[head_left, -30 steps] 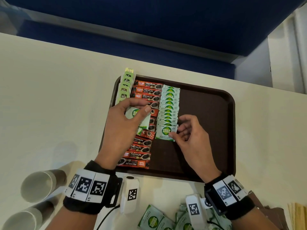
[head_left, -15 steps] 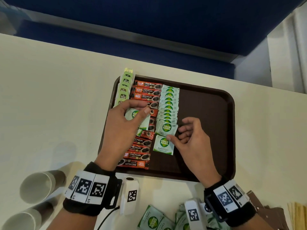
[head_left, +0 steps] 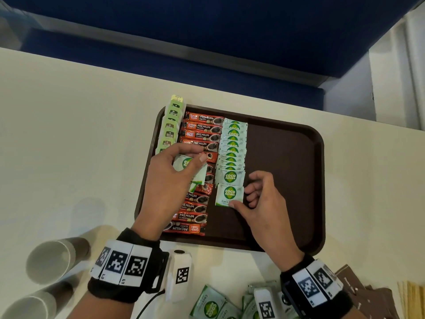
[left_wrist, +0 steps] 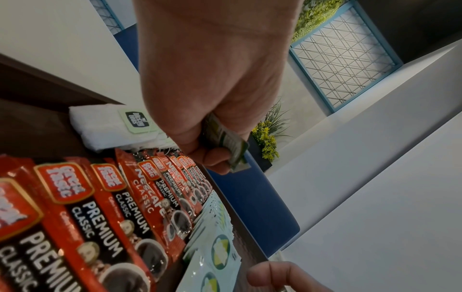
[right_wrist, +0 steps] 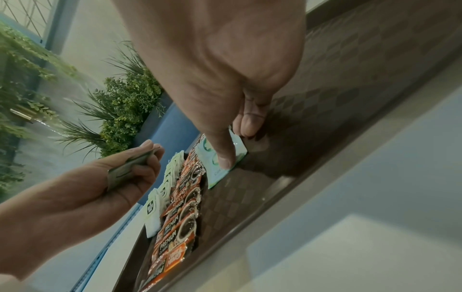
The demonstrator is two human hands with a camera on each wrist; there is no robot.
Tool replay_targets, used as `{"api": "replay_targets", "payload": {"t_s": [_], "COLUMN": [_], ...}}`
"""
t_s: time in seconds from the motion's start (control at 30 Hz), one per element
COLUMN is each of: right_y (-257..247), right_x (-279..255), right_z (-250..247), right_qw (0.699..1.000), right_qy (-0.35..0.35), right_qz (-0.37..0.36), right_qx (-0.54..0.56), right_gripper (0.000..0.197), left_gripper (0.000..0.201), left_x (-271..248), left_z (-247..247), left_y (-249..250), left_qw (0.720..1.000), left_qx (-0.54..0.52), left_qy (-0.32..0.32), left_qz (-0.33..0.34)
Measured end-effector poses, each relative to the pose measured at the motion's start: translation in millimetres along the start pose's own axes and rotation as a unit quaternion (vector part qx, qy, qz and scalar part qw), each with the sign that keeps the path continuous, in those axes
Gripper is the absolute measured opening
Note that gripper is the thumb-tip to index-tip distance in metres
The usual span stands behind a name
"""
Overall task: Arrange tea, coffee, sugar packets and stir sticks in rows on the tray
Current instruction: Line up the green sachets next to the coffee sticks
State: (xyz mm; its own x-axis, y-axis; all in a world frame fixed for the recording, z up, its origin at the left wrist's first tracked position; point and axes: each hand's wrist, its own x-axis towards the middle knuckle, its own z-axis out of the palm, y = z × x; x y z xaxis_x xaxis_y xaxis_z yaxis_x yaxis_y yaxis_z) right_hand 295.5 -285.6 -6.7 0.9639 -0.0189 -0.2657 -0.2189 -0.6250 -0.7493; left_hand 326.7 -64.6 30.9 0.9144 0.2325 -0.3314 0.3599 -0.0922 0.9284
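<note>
On the brown tray (head_left: 287, 157) lie three rows: tea bags (head_left: 171, 130) along the left rim, red coffee sticks (head_left: 202, 130), then green-and-white sugar packets (head_left: 233, 143). My right hand (head_left: 239, 198) pinches the nearest sugar packet (head_left: 229, 193) at the row's near end. Its thumb lies on the packet's lower edge and its index fingertip sits at the right edge. The packet lies flat on the tray (right_wrist: 218, 174). My left hand (head_left: 197, 154) hovers over the coffee row and grips a small stack of sugar packets (head_left: 184, 163), seen edge-on in the left wrist view (left_wrist: 230, 142).
Two paper cups (head_left: 50, 259) lie on their sides at the near left of the table. Loose sugar packets (head_left: 211, 305) sit at the near edge, with brown packets (head_left: 358, 288) and pale wooden stir sticks (head_left: 411, 298) at the near right. A blue bench runs beyond the far edge.
My right hand drew one sugar packet off the row's end toward me and set it flat just below the last one. My left hand stayed put with its stack.
</note>
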Motion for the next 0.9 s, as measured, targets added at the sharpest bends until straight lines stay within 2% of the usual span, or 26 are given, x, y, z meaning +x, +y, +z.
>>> {"api": "replay_targets", "payload": {"t_s": [0.23, 0.6, 0.9], "right_y": [-3.7, -5.1, -7.0], "right_x": [6.5, 7.5, 7.5], "right_z": [4.7, 7.4, 10.1], "right_qw": [1.000, 0.999, 0.998], "right_qy": [0.016, 0.037, 0.053], "right_qz": [-0.012, -0.036, -0.034], "right_qx": [-0.003, 0.018, 0.029], "right_gripper": [0.075, 0.064, 0.065], "left_gripper": [0.013, 0.012, 0.012], "left_x": [0.1, -1.4, -2.8], "left_z": [1.7, 2.4, 2.7], "left_y": [-1.1, -3.7, -6.0], "left_qw": [1.000, 1.000, 1.000], "left_qx": [0.013, 0.026, 0.020], "left_qy": [0.002, -0.001, -0.003], "left_qz": [0.006, 0.003, -0.003]}}
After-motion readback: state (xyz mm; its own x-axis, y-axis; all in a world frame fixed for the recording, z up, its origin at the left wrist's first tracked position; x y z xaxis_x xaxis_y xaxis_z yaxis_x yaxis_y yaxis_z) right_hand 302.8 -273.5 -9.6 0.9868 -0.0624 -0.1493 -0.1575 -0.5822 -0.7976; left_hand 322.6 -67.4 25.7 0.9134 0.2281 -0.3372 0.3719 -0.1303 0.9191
